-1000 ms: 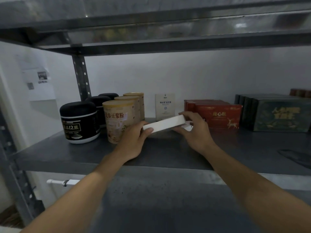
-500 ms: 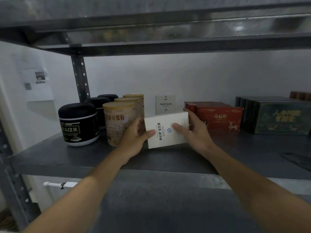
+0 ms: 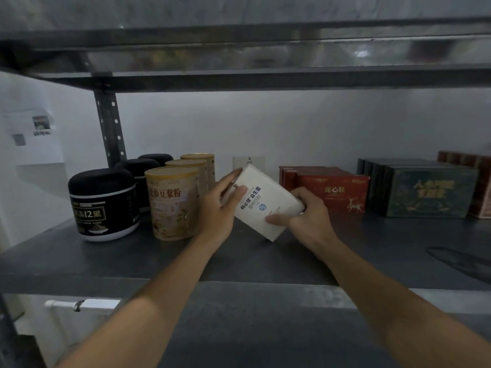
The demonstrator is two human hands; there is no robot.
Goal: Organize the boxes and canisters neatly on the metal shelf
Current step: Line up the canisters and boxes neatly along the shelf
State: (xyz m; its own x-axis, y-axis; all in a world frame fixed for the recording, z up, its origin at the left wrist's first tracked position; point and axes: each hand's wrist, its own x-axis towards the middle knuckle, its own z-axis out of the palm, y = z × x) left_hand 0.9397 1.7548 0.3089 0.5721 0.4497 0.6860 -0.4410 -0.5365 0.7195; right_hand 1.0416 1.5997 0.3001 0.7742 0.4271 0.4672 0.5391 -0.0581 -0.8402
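Observation:
A white box (image 3: 268, 203) with blue print is tilted in the air just above the metal shelf (image 3: 239, 256), held between both hands. My left hand (image 3: 219, 208) grips its upper left end, thumb on the front face. My right hand (image 3: 308, 216) holds its lower right end, thumb on the front. Behind it a second white box (image 3: 248, 163) stands upright against the wall. Left of my hands stand beige canisters (image 3: 172, 203) in a row and black jars (image 3: 103, 205). To the right stand red boxes (image 3: 332, 189) and dark green boxes (image 3: 427, 189).
An upper shelf (image 3: 239, 62) hangs low overhead. A perforated upright post (image 3: 110, 128) stands at the back left. More reddish boxes (image 3: 475, 166) sit at the far right. A dark flat object (image 3: 462, 261) lies on the shelf's right front. A white pipe (image 3: 79, 305) runs below.
The white box lay flat between my hands, then was turned face-on, and now is rotated clockwise so it tilts. Both hands kept hold of it.

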